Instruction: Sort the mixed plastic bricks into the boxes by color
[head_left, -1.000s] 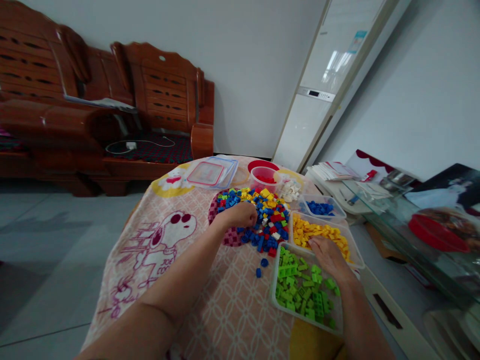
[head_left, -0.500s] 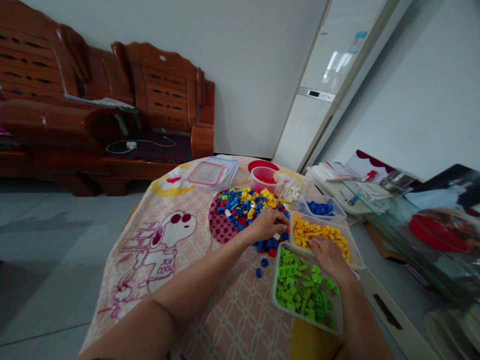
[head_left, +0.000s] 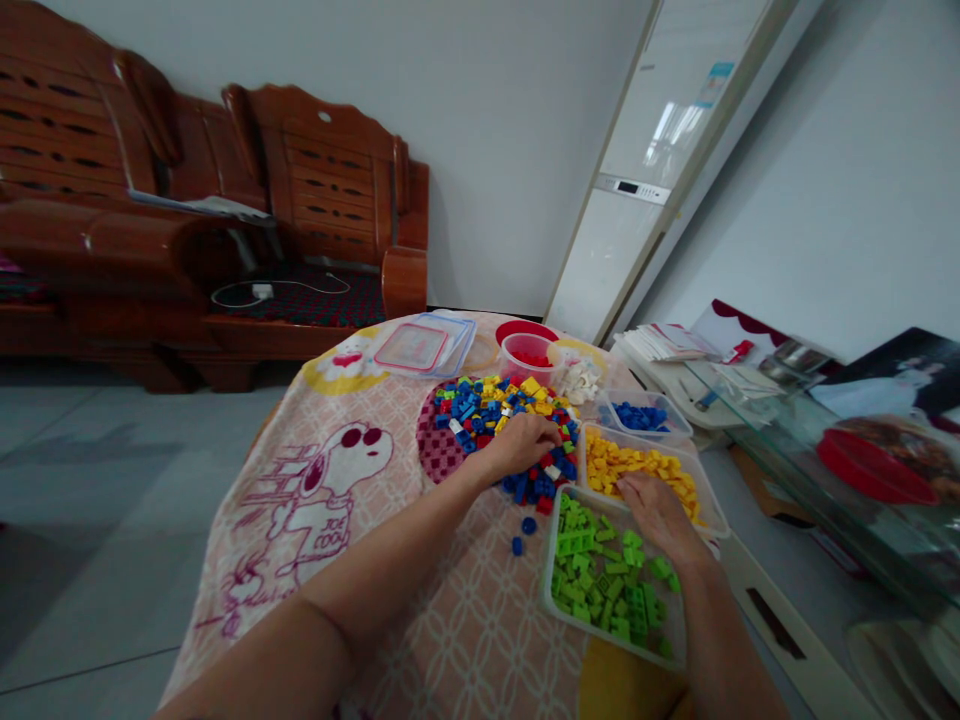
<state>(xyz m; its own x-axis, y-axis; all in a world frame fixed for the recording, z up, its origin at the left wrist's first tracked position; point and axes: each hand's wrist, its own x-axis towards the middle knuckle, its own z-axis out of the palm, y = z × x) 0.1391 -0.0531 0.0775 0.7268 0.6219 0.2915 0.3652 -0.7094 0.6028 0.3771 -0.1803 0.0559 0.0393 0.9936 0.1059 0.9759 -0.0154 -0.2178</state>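
left hand (head_left: 527, 442) seemingly picking mixed bricks (head_left: 471, 412), right hand (head_left: 661, 508) at yellow bricks (head_left: 637, 460). can't tell either's finger grip; next likely needs precise pinch.

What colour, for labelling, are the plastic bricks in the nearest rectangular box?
Green plastic bricks, best in head view.

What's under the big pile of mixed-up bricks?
A dark pink checked patch shows at the left edge of the pile. The bricks cover the rest, and the left hand hides some bricks too.
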